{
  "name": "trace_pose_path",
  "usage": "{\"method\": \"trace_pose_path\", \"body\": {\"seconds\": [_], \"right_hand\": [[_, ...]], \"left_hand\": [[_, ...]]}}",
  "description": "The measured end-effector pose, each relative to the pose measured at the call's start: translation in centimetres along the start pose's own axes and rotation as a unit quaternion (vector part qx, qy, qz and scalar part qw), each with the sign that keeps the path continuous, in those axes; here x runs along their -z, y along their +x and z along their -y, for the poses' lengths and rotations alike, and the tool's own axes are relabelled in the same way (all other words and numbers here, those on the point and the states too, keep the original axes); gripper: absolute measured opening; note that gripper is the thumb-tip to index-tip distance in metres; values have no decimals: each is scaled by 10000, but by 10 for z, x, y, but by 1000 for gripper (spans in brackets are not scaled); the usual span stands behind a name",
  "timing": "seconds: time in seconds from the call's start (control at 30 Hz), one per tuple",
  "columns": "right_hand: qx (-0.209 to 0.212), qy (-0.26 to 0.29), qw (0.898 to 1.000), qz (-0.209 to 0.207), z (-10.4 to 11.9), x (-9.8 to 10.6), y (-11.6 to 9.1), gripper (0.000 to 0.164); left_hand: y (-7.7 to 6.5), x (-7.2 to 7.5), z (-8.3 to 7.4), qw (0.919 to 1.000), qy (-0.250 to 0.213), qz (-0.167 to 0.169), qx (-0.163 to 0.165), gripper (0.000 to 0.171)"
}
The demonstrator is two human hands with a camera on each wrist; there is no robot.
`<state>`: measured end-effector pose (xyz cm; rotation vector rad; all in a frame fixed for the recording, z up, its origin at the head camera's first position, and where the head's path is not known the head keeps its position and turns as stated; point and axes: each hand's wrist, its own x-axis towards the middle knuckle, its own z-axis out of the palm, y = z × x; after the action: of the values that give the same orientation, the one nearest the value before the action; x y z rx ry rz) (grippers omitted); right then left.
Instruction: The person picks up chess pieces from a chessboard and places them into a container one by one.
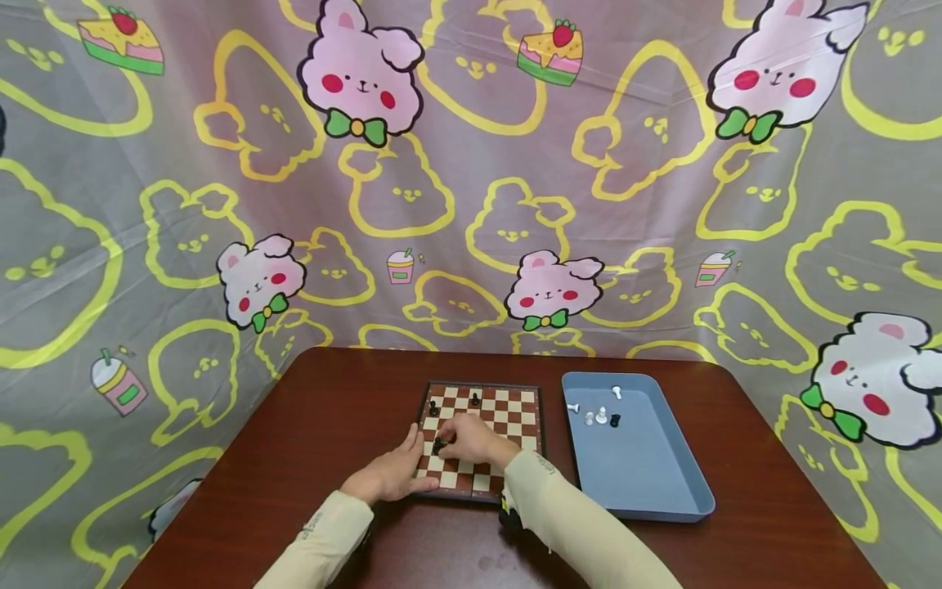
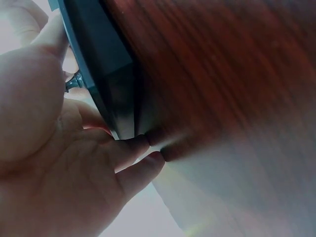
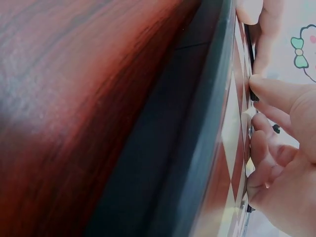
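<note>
Right hand point(image 1: 474, 439): grip pinched on a black piece point(image 1: 438, 446), which was over the left part of the board point(image 1: 519, 419). Left hand point(image 1: 388, 476): grip apart, fingers extended along the board's left edge, thumb at its near left corner. Two black pawns point(image 1: 475, 399) stood farther back, and a tray point(image 1: 633, 483) holding mostly white pieces point(image 1: 602, 415) lay right of the board on the surface point(image 1: 338, 401).
</note>
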<state>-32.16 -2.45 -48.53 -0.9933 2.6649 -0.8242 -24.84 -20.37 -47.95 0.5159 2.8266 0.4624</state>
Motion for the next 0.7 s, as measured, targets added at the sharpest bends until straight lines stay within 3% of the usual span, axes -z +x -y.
{"method": "trace_pose_path", "body": {"seconds": [0.43,0.7], "right_hand": [[81,-139,9999,49,1,-2,0,28],[86,-123,9999,69,3,0,-1,16]], "left_hand": [[0,0,1,9999,23,-77,-65,95],[-1,3,-2,10000,-51,-53,-35,95]]}}
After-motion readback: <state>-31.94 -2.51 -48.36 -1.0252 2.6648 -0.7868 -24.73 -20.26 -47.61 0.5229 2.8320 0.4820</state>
